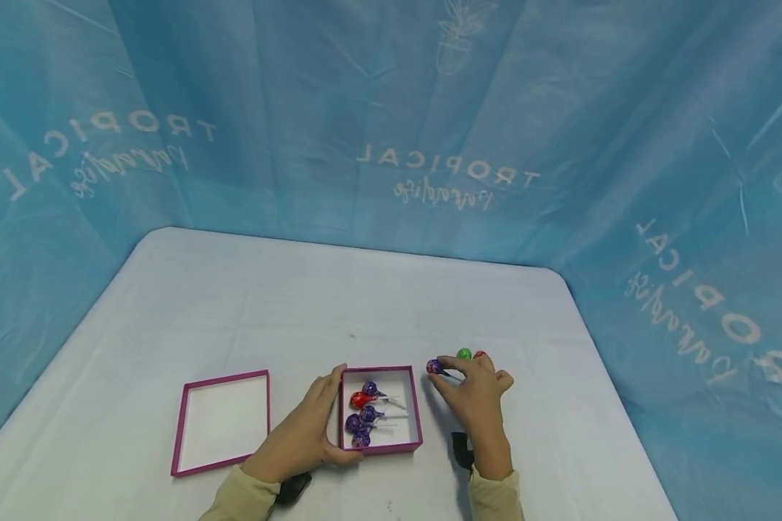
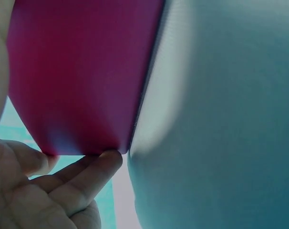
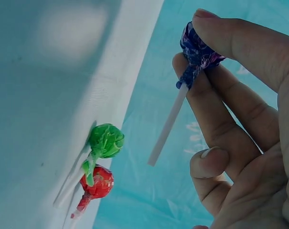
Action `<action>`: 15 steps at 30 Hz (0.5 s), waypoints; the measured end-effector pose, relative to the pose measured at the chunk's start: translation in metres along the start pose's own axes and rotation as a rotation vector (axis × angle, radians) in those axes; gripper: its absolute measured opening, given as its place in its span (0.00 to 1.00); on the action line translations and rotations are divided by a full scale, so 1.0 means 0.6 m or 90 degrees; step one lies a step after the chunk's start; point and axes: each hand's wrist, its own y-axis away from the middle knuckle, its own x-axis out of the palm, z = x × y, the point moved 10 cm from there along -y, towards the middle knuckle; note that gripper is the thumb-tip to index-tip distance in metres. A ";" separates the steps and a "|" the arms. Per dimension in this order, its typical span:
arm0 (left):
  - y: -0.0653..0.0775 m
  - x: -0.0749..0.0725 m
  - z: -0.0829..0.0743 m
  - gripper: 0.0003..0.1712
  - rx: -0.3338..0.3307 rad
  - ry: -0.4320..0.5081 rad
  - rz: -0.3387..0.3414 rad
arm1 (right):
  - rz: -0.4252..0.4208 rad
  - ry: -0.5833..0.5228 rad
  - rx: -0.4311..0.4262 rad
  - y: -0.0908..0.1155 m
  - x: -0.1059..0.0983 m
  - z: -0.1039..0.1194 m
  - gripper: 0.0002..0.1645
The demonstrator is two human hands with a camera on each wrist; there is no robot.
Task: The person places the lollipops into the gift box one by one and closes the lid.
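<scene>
My right hand (image 1: 478, 394) pinches a purple-wrapped lollipop (image 3: 194, 50) by its wrapped head between thumb and fingers, its white stick hanging free. That hand is in the air to the right of a magenta-edged box (image 1: 400, 447). Inside the box lie several purple lollipops (image 1: 354, 423) and a red lollipop (image 1: 358, 400). My left hand (image 1: 306, 434) grips the box at its left side, thumb at the near edge and fingers along the left wall. In the left wrist view, fingertips (image 2: 111, 157) touch the magenta outer wall.
A green lollipop (image 3: 106, 140) and another red lollipop (image 3: 99, 181) lie side by side on the white table (image 1: 339, 304), beyond my right hand. To the left of the box rests a magenta-rimmed lid (image 1: 179, 427), white inside. Blue printed curtains (image 1: 326, 145) surround the table.
</scene>
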 end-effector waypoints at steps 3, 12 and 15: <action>0.000 -0.001 -0.001 0.81 0.003 -0.002 0.000 | -0.002 -0.005 -0.007 0.000 -0.002 0.005 0.17; 0.001 -0.002 0.000 0.81 0.007 -0.015 -0.006 | -0.026 -0.034 -0.053 0.010 -0.016 0.041 0.18; 0.000 -0.003 0.001 0.81 0.000 -0.010 -0.005 | -0.047 -0.045 -0.086 0.015 -0.029 0.065 0.19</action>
